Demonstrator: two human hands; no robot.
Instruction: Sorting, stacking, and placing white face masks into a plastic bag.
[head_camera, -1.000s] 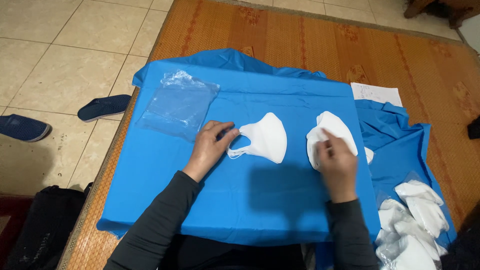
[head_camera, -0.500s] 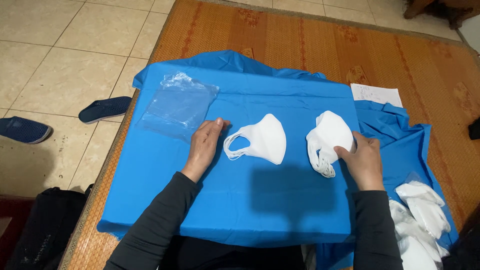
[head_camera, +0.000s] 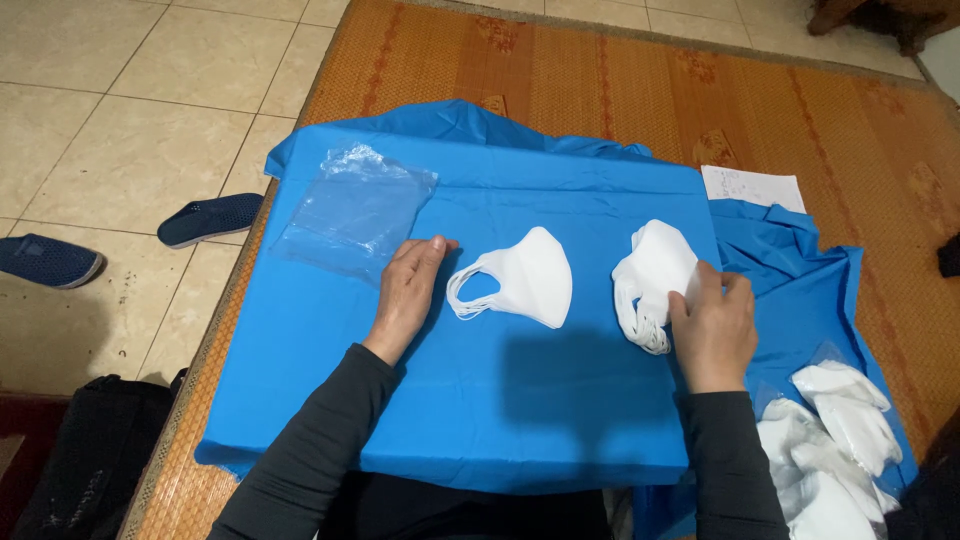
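Note:
A blue cloth covers a flat board in front of me. One white face mask lies flat in its middle. My left hand rests flat on the cloth just left of that mask's ear loops, fingers together, holding nothing. A small stack of white masks lies to the right, and my right hand grips its lower right edge. A clear plastic bag lies at the cloth's upper left, beyond my left hand.
Bagged white masks pile at the lower right on more blue cloth. A white paper slip lies at the right. A woven mat covers the floor. Two dark slippers sit on tiles at left, a black bag at bottom left.
My right hand slid from on top of the mask stack to its lower right edge. My left hand drew back a little from the single mask and lies flat on the cloth.

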